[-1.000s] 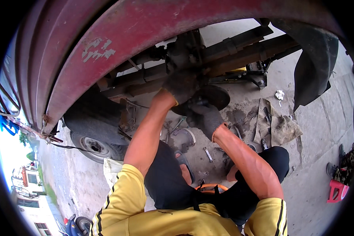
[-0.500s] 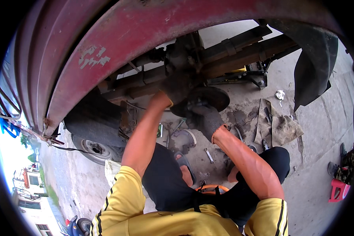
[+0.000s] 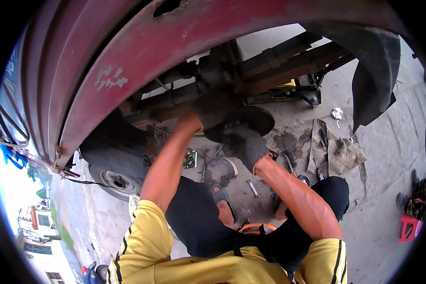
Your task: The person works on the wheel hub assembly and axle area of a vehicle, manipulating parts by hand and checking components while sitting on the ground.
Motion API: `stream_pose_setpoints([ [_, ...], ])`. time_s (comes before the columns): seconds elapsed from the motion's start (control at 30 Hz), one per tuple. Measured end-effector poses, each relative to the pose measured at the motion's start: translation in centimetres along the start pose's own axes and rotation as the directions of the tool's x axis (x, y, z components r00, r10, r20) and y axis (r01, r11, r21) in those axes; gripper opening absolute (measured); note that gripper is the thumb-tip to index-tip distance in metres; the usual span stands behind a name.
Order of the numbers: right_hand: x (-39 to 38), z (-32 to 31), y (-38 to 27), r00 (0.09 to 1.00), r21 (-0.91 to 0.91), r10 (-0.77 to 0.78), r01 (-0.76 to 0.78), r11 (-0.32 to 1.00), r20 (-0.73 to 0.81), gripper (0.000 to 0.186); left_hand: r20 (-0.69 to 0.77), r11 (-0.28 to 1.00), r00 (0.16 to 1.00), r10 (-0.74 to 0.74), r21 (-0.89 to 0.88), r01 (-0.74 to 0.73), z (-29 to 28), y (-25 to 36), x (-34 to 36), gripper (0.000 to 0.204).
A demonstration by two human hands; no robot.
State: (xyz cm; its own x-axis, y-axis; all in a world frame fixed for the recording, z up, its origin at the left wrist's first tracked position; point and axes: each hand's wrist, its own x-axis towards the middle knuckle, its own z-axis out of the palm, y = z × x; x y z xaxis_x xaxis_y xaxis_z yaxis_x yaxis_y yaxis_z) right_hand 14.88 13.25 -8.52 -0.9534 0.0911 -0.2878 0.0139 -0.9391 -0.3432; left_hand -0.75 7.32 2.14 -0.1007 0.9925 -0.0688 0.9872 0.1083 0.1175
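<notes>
A dark round plate (image 3: 260, 120), like a brake backing plate or drum, sits at the end of the axle under a red vehicle body. My left hand (image 3: 215, 105), in a dark glove, reaches behind the plate's upper left side, against the axle parts. Shadow and blur hide its fingers. My right hand (image 3: 247, 143), in a dark grey glove, is at the near face of the plate by its centre. Its fingers look curled round something there that I cannot make out. A curved brake shoe (image 3: 225, 168) lies on the ground below my hands.
A wrench (image 3: 252, 188) lies between my feet. To the right are a brown cloth (image 3: 344, 156), crumpled paper (image 3: 336, 113) and a hanging black mudflap (image 3: 376, 80). Leaf springs (image 3: 293, 66) run behind. A wheel (image 3: 113, 180) stands at left, a pink stool (image 3: 410, 228) at far right.
The view has shifted slightly. Both hands remain at the plate, and the left forearm has moved a little left. A small green-and-white package beside the left forearm now shows more.
</notes>
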Motion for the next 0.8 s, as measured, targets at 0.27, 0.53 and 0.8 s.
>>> stream_pose_setpoints([
  [0.27,-0.6,0.8,0.0,0.987,-0.331,-0.094,0.046,0.943,-0.131,0.032,-0.007,0.937,0.941,-0.339,-0.097,0.336,0.7,-0.6,-2.4,0.035],
  [0.53,-0.6,1.0,-0.3,0.981,-0.375,-0.141,0.080,0.924,-0.137,0.023,-0.027,0.861,0.911,-0.412,-0.338,0.379,1.4,0.2,-2.3,0.041],
  [0.8,-0.1,0.0,-0.3,0.993,-0.270,-0.044,0.013,0.963,-0.112,0.024,0.140,0.798,0.893,-0.428,-0.405,0.446,0.0,0.4,-1.4,0.042],
])
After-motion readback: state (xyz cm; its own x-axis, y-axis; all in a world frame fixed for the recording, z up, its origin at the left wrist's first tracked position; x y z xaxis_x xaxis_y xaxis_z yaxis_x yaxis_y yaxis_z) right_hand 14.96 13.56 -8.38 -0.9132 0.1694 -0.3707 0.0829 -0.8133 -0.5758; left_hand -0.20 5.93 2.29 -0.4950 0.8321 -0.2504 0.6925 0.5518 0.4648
